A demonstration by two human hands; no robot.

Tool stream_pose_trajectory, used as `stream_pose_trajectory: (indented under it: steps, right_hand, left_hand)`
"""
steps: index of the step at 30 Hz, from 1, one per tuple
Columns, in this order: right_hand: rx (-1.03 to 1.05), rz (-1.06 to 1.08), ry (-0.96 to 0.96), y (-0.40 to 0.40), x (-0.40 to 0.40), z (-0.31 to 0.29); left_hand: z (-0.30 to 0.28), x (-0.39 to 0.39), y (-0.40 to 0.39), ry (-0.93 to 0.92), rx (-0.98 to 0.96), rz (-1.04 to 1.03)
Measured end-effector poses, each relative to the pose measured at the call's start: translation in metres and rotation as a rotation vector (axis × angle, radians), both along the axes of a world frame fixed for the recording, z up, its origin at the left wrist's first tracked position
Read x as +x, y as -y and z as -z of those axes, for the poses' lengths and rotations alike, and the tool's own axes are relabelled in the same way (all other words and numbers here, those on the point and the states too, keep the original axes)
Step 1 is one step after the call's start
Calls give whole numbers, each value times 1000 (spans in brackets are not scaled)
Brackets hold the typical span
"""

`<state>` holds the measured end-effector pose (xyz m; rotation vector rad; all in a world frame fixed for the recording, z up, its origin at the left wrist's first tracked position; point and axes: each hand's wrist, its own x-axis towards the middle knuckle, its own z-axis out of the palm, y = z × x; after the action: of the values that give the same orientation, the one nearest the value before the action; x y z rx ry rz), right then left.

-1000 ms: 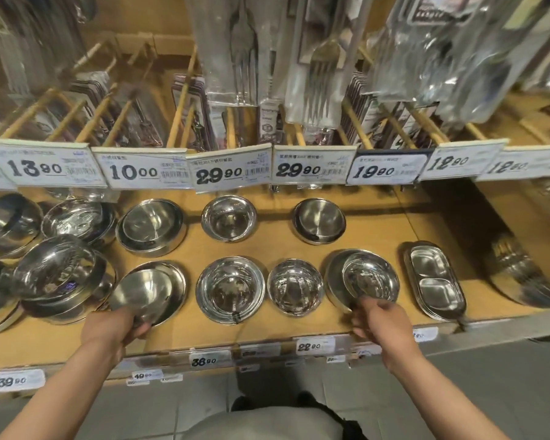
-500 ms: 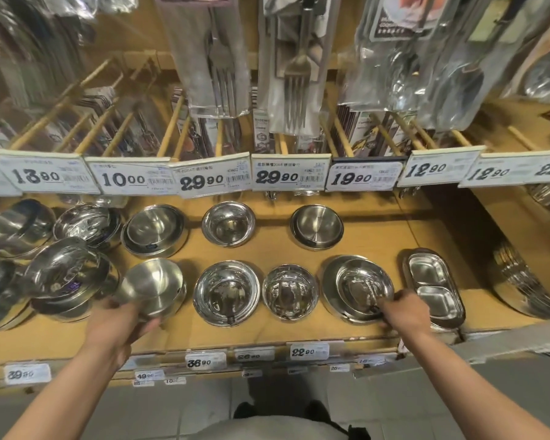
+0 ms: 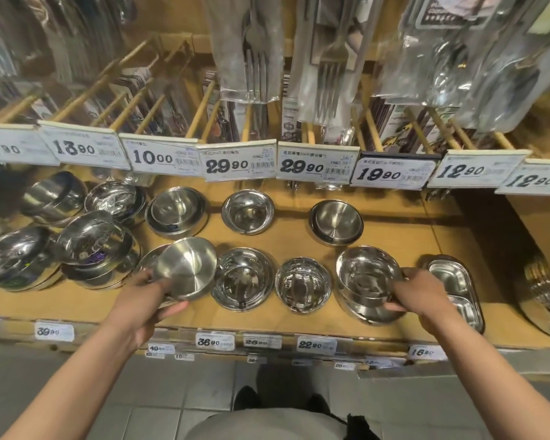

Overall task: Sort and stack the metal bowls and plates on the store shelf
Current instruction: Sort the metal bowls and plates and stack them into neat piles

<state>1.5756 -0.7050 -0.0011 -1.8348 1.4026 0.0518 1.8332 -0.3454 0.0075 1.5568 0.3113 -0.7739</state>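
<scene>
Bare forearms (image 3: 77,373), grey top (image 3: 267,423) (black shoes (image 3: 246,396))

Two hands (image 3: 146,300), one divided tray (image 3: 458,290)

White price tags (image 3: 239,164) run in a row along the far rail, reading 10.00, 29.90, 19.90 and more. Bagged forks (image 3: 257,58) hang above them on wooden pegs (image 3: 77,98). Grey floor tiles (image 3: 159,408) lie nearest.
</scene>
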Motion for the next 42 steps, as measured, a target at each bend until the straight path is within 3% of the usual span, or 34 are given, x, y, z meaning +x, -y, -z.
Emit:
stream_pose_trajectory:
  steps: [5, 11, 24, 28, 32, 42]
  right_hand:
    - [324, 151, 275, -29, 31, 10]
    - [407, 226, 368, -72, 62, 24]
    - [259, 268, 379, -108, 64, 37]
    - [181, 204, 289, -110, 60, 36]
    - [76, 171, 178, -104, 52, 28]
    - [-78, 188, 210, -103, 51, 11]
  left_hand:
    - [0, 10, 2, 1, -31, -25]
    - [-2, 21, 0, 14, -24, 18]
    - [2, 26, -17, 7, -22, 64]
    - [3, 29, -24, -3, -26, 71]
    - [5, 41, -47, -12, -14, 13]
    - [25, 51, -69, -45, 0, -107]
